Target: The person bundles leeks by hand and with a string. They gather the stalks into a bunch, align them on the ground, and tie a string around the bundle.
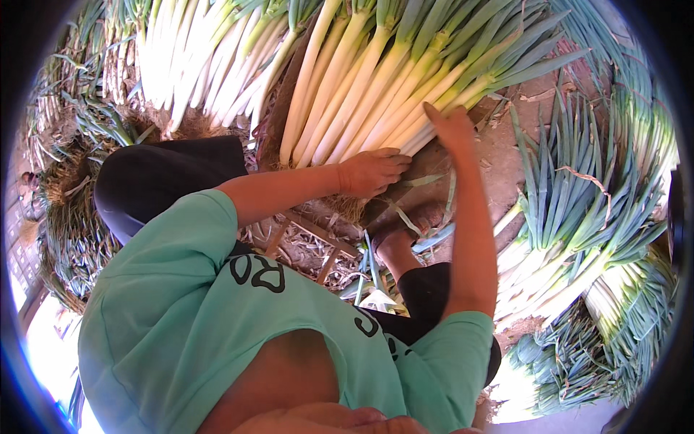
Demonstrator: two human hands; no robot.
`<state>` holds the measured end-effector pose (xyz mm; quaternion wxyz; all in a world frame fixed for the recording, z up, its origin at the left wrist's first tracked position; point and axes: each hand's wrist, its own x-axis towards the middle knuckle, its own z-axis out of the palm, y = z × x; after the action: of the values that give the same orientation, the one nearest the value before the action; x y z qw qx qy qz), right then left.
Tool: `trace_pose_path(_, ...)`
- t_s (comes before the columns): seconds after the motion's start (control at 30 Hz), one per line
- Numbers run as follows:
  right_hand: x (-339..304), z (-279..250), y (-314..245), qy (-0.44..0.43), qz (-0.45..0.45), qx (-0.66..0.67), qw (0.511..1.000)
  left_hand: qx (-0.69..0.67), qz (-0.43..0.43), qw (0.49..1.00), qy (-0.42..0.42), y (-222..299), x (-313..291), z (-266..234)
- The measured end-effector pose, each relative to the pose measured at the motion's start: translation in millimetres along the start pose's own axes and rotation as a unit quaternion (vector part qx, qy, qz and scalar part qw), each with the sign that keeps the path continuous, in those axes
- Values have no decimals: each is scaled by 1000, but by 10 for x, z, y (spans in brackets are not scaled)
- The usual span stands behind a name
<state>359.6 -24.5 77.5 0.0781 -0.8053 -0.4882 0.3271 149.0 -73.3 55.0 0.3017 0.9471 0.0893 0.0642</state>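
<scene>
A fan of leeks [376, 79] lies before me, white root ends toward me and green leaves pointing away to the upper right. My left hand [372, 173] is closed over the root end of the nearest leek, its fingers bent around it. Farther up the same stalk is my right hand [454, 129], its index finger laid along the leek and the other fingers curled. The thumb of the right hand is hidden. Both hands are at the right-hand edge of the fan.
More leeks [210, 65] lie at the upper left. Bundled leeks [571, 188] are heaped on the right, with another pile [72, 231] at the far left. A small wooden frame [318, 235] stands below my left hand, amid dry peelings [289, 249]. A foot in a sandal [408, 220] is nearby.
</scene>
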Motion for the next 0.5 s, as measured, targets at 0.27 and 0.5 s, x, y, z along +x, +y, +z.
trace_pose_path(0.27,680,-659,562,47,126,97,986,5,-7,1000,-16,-48,-21,-57)
trace_pose_path(0.5,839,-409,446,-53,62,217,973,1,-3,1000,2,3,-41,-42)
